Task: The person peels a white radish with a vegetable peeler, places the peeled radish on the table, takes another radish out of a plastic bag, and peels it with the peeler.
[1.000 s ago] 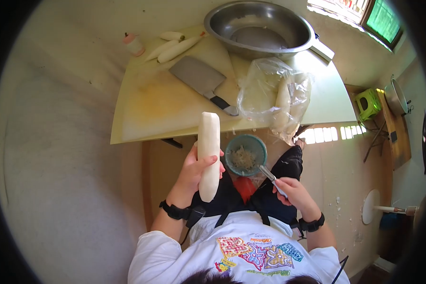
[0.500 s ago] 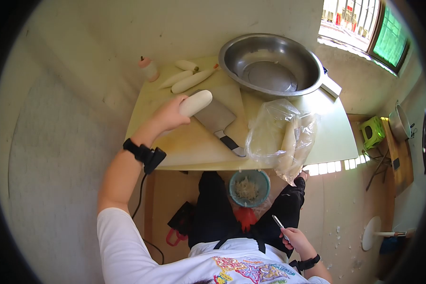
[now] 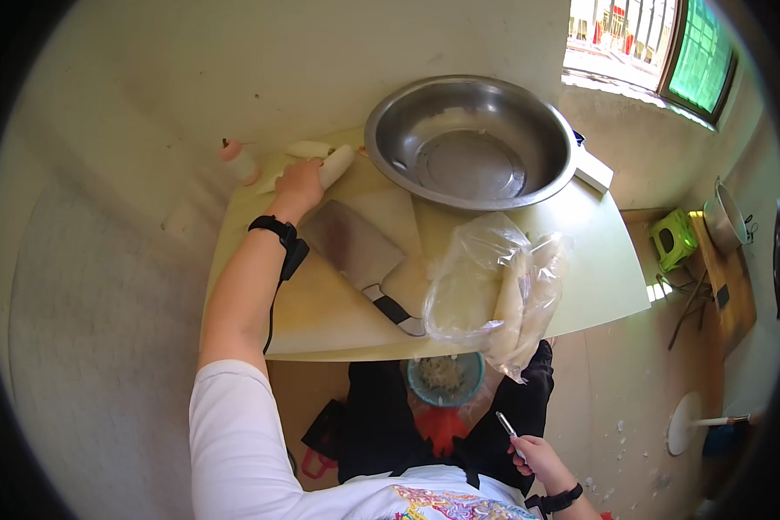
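My left hand (image 3: 300, 186) is wrapped round a peeled white radish (image 3: 337, 164) at the far left of the table, beside another white radish (image 3: 307, 149). My fingers partly cover the other radishes there. In my right hand (image 3: 542, 459), low over my right leg, is a slim silver peeler (image 3: 505, 424), pointing up and to the left. A cleaver (image 3: 351, 243) with a black handle lies on the cutting board (image 3: 312, 312), just in front of my left hand. To its right, a clear plastic bag (image 3: 468, 290) holds long pale radishes (image 3: 513, 299).
A large steel basin (image 3: 390, 178) stands at the back of the table, with a pink-topped bottle (image 3: 240, 163) at the back left corner. Below the front edge, between my legs, a blue bowl (image 3: 478, 381) holds pale peelings. A green stool (image 3: 672, 241) is at right.
My left hand has moved away toward the back left with the radish, lowering it among the others. My right hand keeps the peeler in nearly the same place. The view has shifted slightly.
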The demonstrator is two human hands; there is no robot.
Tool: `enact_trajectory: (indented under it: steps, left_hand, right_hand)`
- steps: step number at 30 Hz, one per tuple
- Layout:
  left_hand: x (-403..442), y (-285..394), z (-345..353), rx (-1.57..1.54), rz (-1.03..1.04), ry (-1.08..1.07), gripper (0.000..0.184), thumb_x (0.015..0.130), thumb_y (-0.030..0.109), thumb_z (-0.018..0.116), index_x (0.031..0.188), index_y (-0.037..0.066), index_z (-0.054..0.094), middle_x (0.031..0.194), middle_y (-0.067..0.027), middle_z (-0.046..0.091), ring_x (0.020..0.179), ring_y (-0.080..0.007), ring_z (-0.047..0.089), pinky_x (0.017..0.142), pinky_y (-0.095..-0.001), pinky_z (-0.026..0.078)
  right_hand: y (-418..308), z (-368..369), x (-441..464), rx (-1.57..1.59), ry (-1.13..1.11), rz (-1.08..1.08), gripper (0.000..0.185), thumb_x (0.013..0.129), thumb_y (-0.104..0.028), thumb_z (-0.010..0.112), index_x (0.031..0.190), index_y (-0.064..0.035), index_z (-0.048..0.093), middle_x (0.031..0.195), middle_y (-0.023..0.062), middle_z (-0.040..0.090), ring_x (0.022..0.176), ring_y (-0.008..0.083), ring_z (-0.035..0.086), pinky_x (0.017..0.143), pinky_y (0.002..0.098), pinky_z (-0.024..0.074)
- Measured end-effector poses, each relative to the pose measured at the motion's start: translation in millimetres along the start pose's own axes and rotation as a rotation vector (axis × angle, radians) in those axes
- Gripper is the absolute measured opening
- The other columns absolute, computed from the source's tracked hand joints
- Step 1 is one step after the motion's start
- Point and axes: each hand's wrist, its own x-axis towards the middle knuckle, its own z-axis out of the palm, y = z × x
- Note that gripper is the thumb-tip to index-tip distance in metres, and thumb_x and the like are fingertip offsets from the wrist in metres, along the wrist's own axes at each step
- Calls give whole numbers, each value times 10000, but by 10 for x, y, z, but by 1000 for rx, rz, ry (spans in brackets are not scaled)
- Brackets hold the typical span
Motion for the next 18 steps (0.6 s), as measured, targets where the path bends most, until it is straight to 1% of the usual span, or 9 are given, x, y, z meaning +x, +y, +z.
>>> enact_trajectory:
  steps: [5, 7, 8, 10, 11, 13, 14, 16, 18]
  left_hand:
    - [-153, 36, -19, 53, 27, -53, 452, 871, 170, 594, 1322, 190, 568, 1364, -84, 529, 1265, -322, 484, 987, -468, 448]
    - [-233, -6, 50, 0, 99, 169, 318, 878, 243, 624, 1169, 126, 671, 1185, -108, 645, 1097, -317, 599, 899, -461, 487]
    - [-286, 41, -26, -1, 114, 159, 318, 878, 243, 624, 1169, 126, 671, 1185, -108, 645, 1097, -317, 599, 899, -461, 487]
    - [-360, 149, -232, -232, 4, -33, 276, 875, 315, 652, 918, 56, 736, 889, -123, 704, 847, -323, 662, 777, -444, 513]
    - [-445, 235, -313, -235, 19, -40, 276, 875, 315, 652, 918, 56, 736, 889, -123, 704, 847, -323, 662, 777, -444, 513]
    - [-709, 377, -435, -451, 102, -18, 376, 873, 367, 662, 742, 20, 722, 673, -133, 661, 651, -333, 641, 677, -434, 511]
    - [-844, 462, -463, -452, 111, -21, 376, 873, 367, 662, 742, 20, 722, 673, -133, 661, 651, -333, 641, 677, -434, 511]
    - [-1144, 704, -479, -661, 349, 51, 356, 857, 376, 677, 789, 31, 730, 759, -136, 682, 753, -299, 645, 725, -397, 510]
    - [-1424, 975, -449, -655, 492, 190, 315, 842, 352, 693, 845, 40, 734, 827, -127, 696, 832, -290, 637, 769, -395, 503]
  right_hand:
    - [-63, 11, 8, 15, -18, -21, 300, 1015, -301, 534, 859, -48, 575, 589, -1, 461, 430, 84, 369, 384, 236, 265]
    - [-73, 27, 5, 6, -19, -34, 299, 1016, -299, 534, 857, -49, 573, 588, -2, 459, 430, 82, 367, 382, 236, 265]
    - [-60, 30, -1, -11, -22, -55, 298, 1017, -298, 533, 856, -51, 571, 586, -2, 458, 430, 80, 366, 381, 235, 265]
    - [-24, 14, -7, 21, -31, -62, 295, 1020, -295, 530, 858, -51, 567, 584, -4, 455, 428, 79, 368, 378, 235, 265]
    - [-11, 17, -25, 21, -38, -76, 295, 1021, -295, 529, 859, -50, 566, 584, -4, 454, 427, 79, 367, 377, 236, 265]
    - [45, 15, -58, 28, -43, -100, 296, 1021, -295, 530, 863, -47, 564, 582, -4, 452, 421, 80, 364, 375, 238, 262]
    - [85, 5, -85, 35, -39, -101, 296, 1021, -295, 530, 863, -47, 564, 582, -4, 452, 421, 80, 364, 375, 238, 262]
    - [165, -12, -132, 73, -57, -109, 300, 1006, -323, 565, 871, -55, 564, 587, -3, 466, 424, 75, 367, 375, 234, 260]
    - [250, -27, -180, 88, -45, -124, 298, 1006, -321, 565, 871, -56, 565, 587, -4, 463, 426, 74, 364, 376, 235, 256]
